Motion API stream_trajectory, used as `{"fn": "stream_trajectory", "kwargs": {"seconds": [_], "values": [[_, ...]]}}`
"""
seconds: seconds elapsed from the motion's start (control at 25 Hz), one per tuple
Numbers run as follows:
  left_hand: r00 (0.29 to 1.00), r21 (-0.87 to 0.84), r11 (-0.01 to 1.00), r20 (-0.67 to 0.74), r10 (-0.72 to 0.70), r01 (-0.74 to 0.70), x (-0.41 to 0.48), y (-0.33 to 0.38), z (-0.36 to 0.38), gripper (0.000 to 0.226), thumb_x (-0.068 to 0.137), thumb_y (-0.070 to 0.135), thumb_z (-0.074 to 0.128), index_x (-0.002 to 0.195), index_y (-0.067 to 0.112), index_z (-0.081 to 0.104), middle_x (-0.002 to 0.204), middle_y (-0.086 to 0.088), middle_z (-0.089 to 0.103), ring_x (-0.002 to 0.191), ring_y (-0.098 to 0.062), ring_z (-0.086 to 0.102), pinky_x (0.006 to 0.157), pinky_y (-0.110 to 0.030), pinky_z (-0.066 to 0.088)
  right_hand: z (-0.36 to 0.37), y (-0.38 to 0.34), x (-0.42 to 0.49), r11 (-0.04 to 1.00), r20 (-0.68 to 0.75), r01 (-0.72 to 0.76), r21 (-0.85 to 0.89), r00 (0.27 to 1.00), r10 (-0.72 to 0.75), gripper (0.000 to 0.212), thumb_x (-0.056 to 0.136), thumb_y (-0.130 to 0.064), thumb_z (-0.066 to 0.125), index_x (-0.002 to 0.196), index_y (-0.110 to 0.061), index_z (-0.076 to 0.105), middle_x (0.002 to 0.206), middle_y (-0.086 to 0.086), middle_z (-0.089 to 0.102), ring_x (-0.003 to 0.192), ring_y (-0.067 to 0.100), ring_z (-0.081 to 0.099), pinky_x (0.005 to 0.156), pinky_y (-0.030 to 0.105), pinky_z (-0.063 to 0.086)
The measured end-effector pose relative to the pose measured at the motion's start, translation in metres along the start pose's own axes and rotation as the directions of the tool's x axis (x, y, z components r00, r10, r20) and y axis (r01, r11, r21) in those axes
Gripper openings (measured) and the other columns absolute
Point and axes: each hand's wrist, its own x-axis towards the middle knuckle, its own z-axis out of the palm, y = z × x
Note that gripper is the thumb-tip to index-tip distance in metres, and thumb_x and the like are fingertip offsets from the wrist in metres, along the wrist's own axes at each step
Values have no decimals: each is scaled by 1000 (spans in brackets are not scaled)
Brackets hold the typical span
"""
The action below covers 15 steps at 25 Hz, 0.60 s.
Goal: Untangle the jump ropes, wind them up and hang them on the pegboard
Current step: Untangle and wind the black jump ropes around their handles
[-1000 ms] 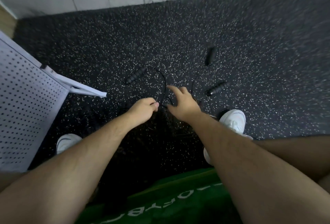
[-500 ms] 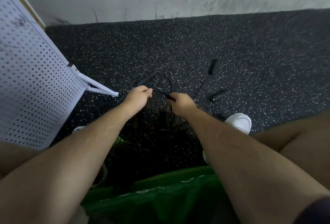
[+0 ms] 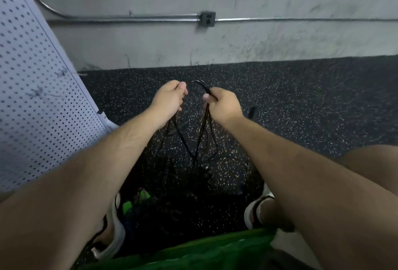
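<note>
Jump ropes (image 3: 201, 134): one black tangle hung at frame centre, left hand (image 3: 170, 99) and right hand (image 3: 225, 106) each with grip clamped on its cord. Untangling looked barely begun. Winding and hanging on the pegboard (image 3: 32, 97), frame left, were yet to do.

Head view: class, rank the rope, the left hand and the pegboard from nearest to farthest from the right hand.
1. Rope: gripped in the right hand's fingers.
2. Left hand: just left, across the rope loop.
3. Pegboard: far left, beyond the left arm.
</note>
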Motion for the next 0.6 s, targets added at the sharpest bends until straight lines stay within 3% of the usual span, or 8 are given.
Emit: {"fn": "stream_trajectory", "kwargs": {"seconds": [0.16,0.24,0.36,0.48,0.6], "values": [[997,-41,997,-27,68,-69,8,55,-2,34,110,29,37,84,16,54,62,7,39,54,-9,38,57,-29,39,-51,-44,16,993,-125,116,18,986,-113,25,104,-28,52,91,-13,67,83,-1,71,73,16,64,63,29,49],[995,-110,991,-67,71,-78,12,80,-4,34,111,29,36,83,16,52,62,7,37,51,-7,35,54,-26,31,-71,-65,22,986,-127,169,2,978,-167,23,104,-27,52,91,-15,67,79,-5,68,69,10,60,58,26,43],[989,-198,973,-111,98,-119,25,116,-8,34,111,28,35,82,16,49,59,8,36,50,-7,31,51,-24,26,-91,-91,33,974,-150,226,33,964,-219,20,104,-26,54,92,-15,66,83,-4,71,73,8,61,63,26,44],[988,-278,949,-82,133,-151,36,153,-15,34,111,28,35,82,15,48,49,14,35,45,-6,28,48,-25,24,-104,-106,41,960,-193,265,90,950,-244,17,103,-27,54,95,-18,66,85,-5,73,72,6,62,63,23,47],[981,-252,948,-34,190,-192,45,172,-23,32,111,27,36,85,13,50,48,13,35,45,-7,30,50,-26,32,-106,-107,44,951,-166,300,75,944,-285,19,103,-30,55,103,-16,68,87,-5,74,72,3,63,63,19,47]]}}
